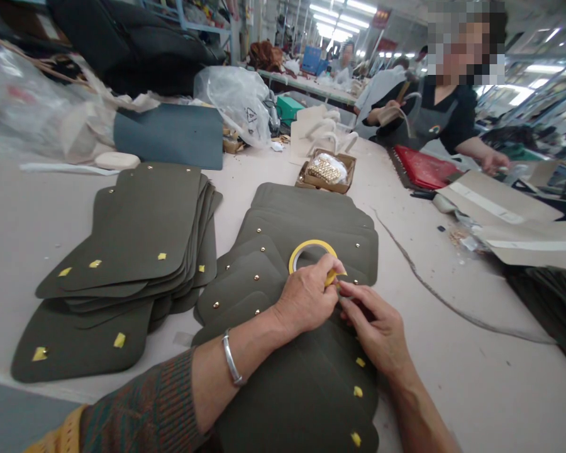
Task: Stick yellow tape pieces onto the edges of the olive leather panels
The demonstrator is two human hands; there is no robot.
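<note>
My left hand [309, 292] is closed on a roll of yellow tape [294, 255], gripping its near right side. Close beside it, my right hand [375, 321] has thumb and forefinger pinched together near the tape's loose end; what lies between those fingertips is too small to make out. Both hands are over a spread of dark olive panels [306, 214] with rounded corners and small gold studs. Along the right edge of the nearer panels sit bits of yellow tape [358, 391]. A stack of similar panels [146, 214] lies to the left, also with yellow tape pieces.
A small box of gold studs [327, 171] stands behind the panels. A grey cord [419, 283] runs across the table at right. Pale strips [523, 214] and dark pieces lie far right. A co-worker [434, 113] stands opposite, near a red pouch [427, 167]. Plastic bags [238, 100] lie behind.
</note>
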